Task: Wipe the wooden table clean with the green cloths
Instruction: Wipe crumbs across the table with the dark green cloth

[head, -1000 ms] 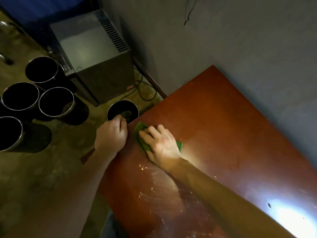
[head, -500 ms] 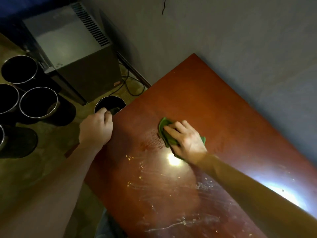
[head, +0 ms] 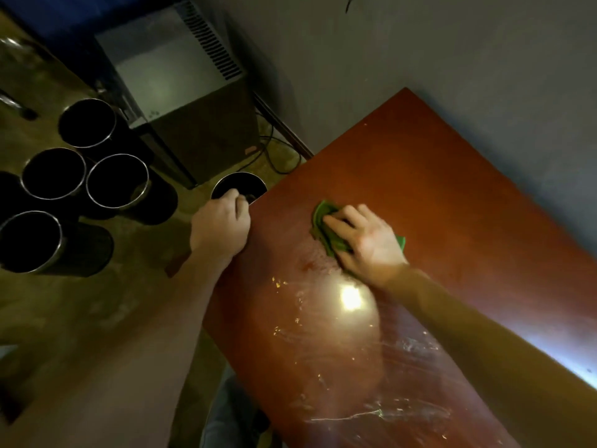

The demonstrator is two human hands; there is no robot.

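Note:
The reddish wooden table fills the right half of the view, with wet streaks and crumbs on its near part. A crumpled green cloth lies on it near the left edge. My right hand presses down on the cloth with spread fingers. My left hand is curled into a fist at the table's left edge, just in front of a metal bin. Whether it holds anything is hidden.
Several round metal bins stand on the floor to the left. A grey metal box with vents sits by the wall, with cables trailing behind it. The grey wall runs along the table's far side.
My right hand slid the cloth from the table's left edge farther in across the top. My left hand stayed at the edge by the bin.

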